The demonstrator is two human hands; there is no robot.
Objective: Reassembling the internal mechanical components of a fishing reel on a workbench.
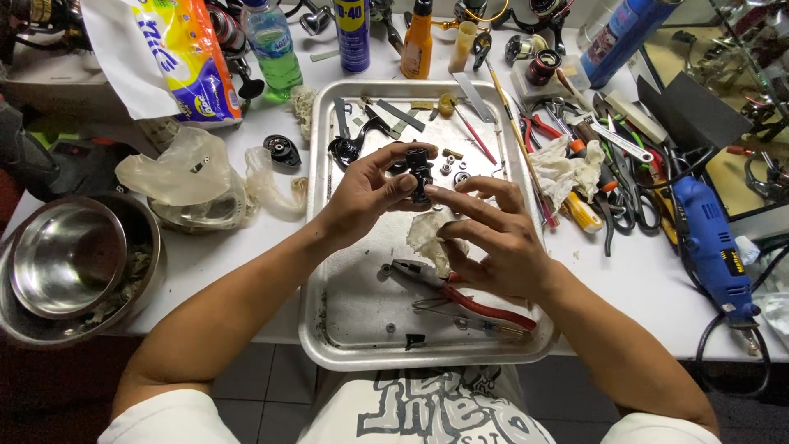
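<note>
The left hand point(366, 193) pinches a small black reel part point(420, 174) between thumb and fingertips, holding it above the upper middle of the metal tray point(345, 312); the right hand point(493, 238) touches the part's lower end with its forefinger while its other fingers curl around a crumpled pale rag point(427, 234). The part stands roughly upright, its long axis running near vertical in the view, one end toward the far side of the tray and the other toward the rag (which end is the working one is too small to tell). The grip looks light, so a slip is the likeliest trouble; the piece would probably drop onto the tray and could roll among the small washers and screws point(450, 164) lying just beyond it, or knock them out of order; greasy fingers or a snagging rag would likely be the cause. The red-handled pliers point(468, 300) lie near the right wrist, and a careless sweep of the forearm might push them against the tray's rim.
</note>
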